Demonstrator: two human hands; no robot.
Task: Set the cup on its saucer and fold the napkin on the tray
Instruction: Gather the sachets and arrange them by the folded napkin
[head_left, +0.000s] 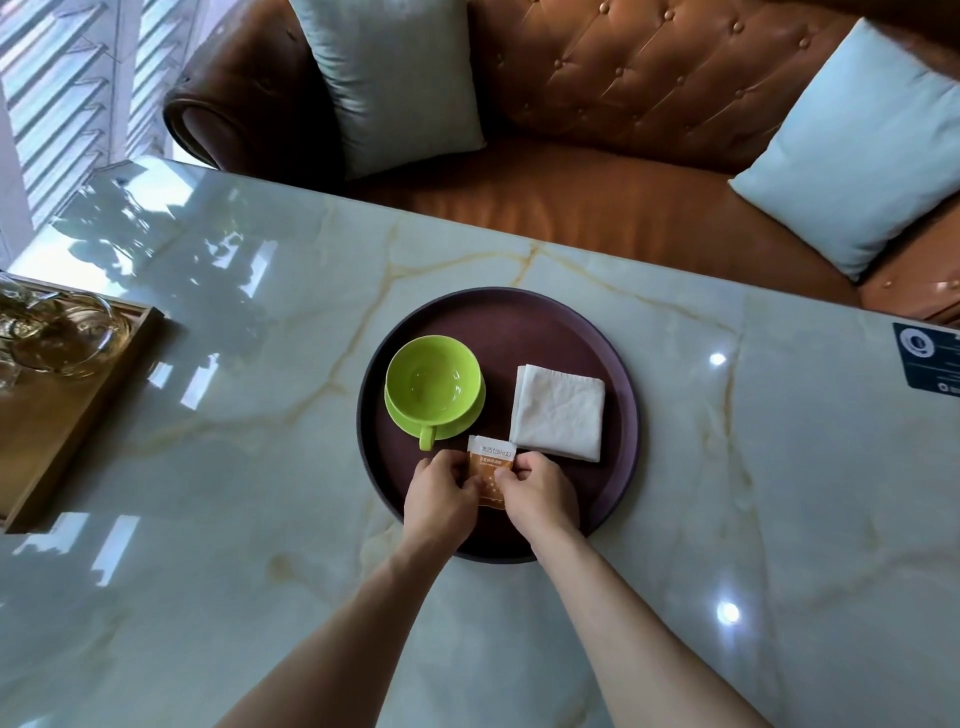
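sitting upright on its green saucer (402, 413), left half of the round dark tray (618, 374): the green cup (432, 384), mouth up, handle pointing toward the near edge of the tray and the person; lying flat on the right half of the tray, just beside the saucer but apart from it: the white napkin (558, 412), folded into a rough square, long edges running from near to far with a slight tilt; pinched between both hands over the near part of the tray: an orange and white sachet (489, 467), long axis running near to far, printed top end pointing away toward the gap between cup and napkin; left hand (441, 493) curled on the sachet's left edge, right hand (537, 491) curled on its right edge, fingertips closed tight on the packet; cup handle just beyond the left hand, napkin's near corner just beyond the right, neither touched; resting on a glossy marble table (727, 519); at far left a wooden tray (104, 384) with glassware (62, 332); behind, a brown leather sofa (649, 104) with pale cushions (852, 156).
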